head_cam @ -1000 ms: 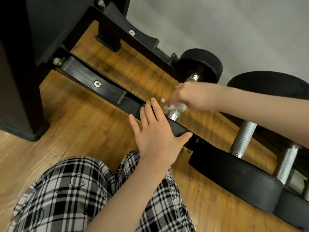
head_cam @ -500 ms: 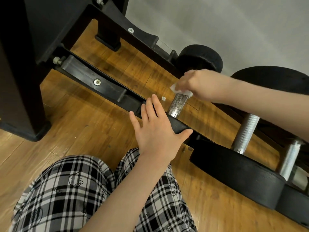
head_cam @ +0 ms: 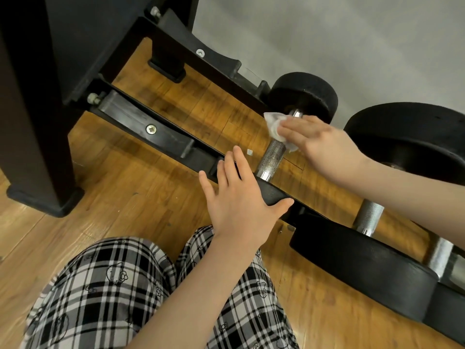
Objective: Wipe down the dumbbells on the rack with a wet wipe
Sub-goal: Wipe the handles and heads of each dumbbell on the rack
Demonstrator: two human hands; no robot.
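A small dumbbell lies across the low black rack point(head_cam: 161, 133), with a knurled steel handle point(head_cam: 271, 156) and a black far head point(head_cam: 304, 96). My right hand point(head_cam: 319, 144) presses a crumpled white wet wipe point(head_cam: 274, 124) onto the upper part of that handle, fingers wrapped over it. My left hand point(head_cam: 241, 200) lies flat with fingers spread over the dumbbell's near black head point(head_cam: 271, 192), thumb hooked round its edge. A larger dumbbell point(head_cam: 367, 217) rests to the right, partly hidden behind my right forearm.
A tall black rack upright point(head_cam: 37, 122) stands at the left on the wooden floor point(head_cam: 113, 217). A grey wall point(head_cam: 327, 34) rises behind the rack. My knees in black-and-white checked trousers point(head_cam: 120, 293) fill the lower middle. More dumbbells point(head_cam: 442, 255) continue at the right edge.
My right hand has slid the wipe up the handle from near the front head toward the far head. My left hand has stayed on the near head.
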